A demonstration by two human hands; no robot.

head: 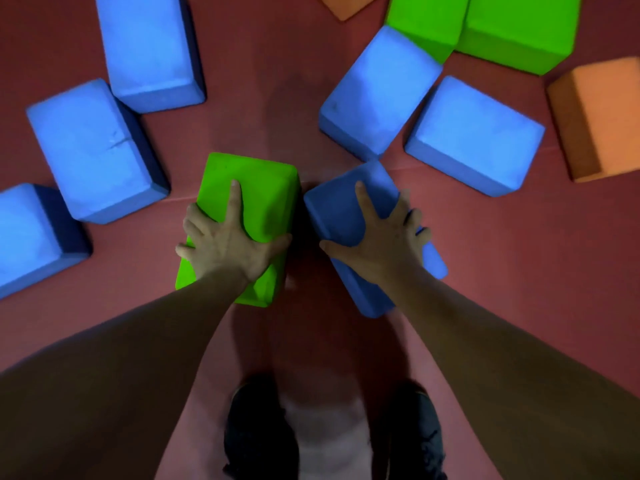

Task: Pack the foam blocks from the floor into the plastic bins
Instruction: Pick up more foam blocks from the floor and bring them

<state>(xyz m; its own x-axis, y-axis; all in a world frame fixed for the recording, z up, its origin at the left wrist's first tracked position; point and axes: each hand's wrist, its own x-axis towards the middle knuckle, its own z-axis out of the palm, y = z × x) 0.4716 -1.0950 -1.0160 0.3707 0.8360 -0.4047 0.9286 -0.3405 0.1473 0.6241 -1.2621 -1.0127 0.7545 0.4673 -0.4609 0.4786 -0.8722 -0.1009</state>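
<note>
Hands sit on two blocks at centre frame. Your left hand [228,244] spreads its fingers wide over the green block [266,199], thumb hooked round its 3 o'clock side. Your right hand [377,244] spreads likewise over the dark blue block [336,209] just beside it, fingertips curled over the 3 o'clock edge. Loose blue blocks [93,150] lie on the red floor [519,271] at 10 and 1 o'clock, and an orange block [606,116] lies at 3.
</note>
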